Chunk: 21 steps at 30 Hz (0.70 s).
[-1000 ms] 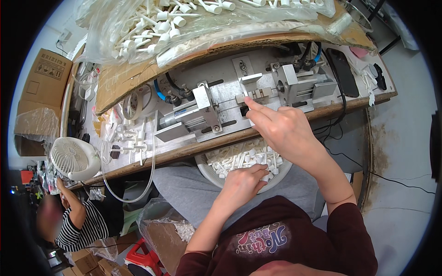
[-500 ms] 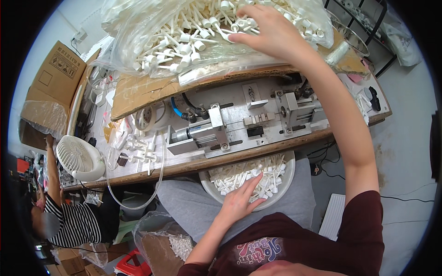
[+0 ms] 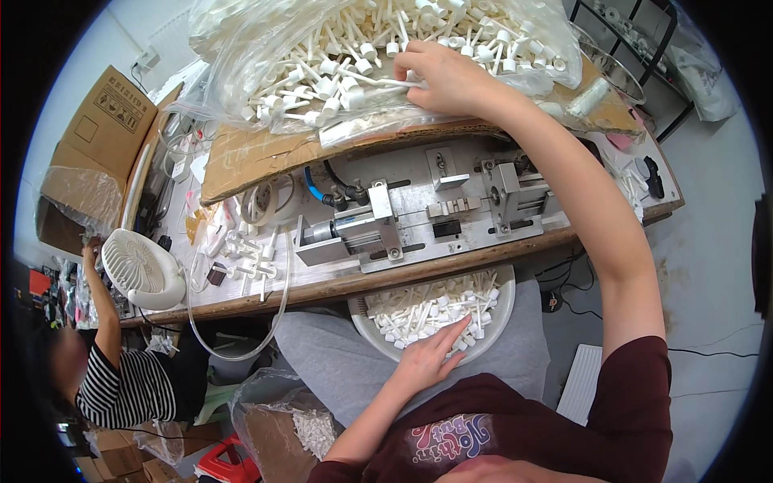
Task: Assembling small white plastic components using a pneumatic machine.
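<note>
Right hand (image 3: 439,76): fingers pinching stem of white scoop (image 3: 388,82) at plastic bag (image 3: 219,68); left hand (image 3: 423,361): released, fingers extended over basin (image 3: 506,315)

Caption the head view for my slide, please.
Right hand at white pieces piled beyond the metal fixture; left hand at a basket of more.

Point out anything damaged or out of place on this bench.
Two things stand out: the clear tube droops in a loose loop below the table's front edge, and the cardboard sheet under the bag of white parts looks worn and bowed, though the lens may exaggerate the bend.
</note>
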Available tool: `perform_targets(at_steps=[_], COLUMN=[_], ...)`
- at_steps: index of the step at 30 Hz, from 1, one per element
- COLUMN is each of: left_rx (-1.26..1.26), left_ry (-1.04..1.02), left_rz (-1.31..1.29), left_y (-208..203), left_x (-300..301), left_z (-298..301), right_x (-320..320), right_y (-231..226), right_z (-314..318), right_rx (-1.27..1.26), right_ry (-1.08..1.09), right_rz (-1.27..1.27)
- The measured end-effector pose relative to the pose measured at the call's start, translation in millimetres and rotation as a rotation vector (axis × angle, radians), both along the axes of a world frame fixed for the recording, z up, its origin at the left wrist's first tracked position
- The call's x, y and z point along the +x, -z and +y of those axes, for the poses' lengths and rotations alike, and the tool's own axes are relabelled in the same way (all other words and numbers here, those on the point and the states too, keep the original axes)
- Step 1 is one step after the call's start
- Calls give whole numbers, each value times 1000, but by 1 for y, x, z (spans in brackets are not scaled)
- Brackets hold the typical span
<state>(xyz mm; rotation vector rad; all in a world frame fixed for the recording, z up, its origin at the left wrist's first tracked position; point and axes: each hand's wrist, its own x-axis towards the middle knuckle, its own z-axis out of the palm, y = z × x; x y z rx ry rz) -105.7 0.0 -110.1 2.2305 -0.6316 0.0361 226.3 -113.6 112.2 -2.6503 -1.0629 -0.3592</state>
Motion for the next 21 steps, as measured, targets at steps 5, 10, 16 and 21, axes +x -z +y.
perform_targets(at_steps=[5, 10, 16, 21], left_rx=[-26, -66, -46, 18], left_ry=[2, -54, -270, -509], left_rz=[-24, -90, -613, -752], left_y=[-1, -8, -88, -133], left_x=[1, 2, 79, 115], left_z=[-5, -5, 0, 15], right_x=[3, 1, 0, -10], right_y=[5, 11, 19, 22], right_z=[-29, -36, -38, -46], right_rx=[80, 100, 123, 240], right_ry=[-160, 81, 67, 18], right_rz=[-184, -121, -96, -287])
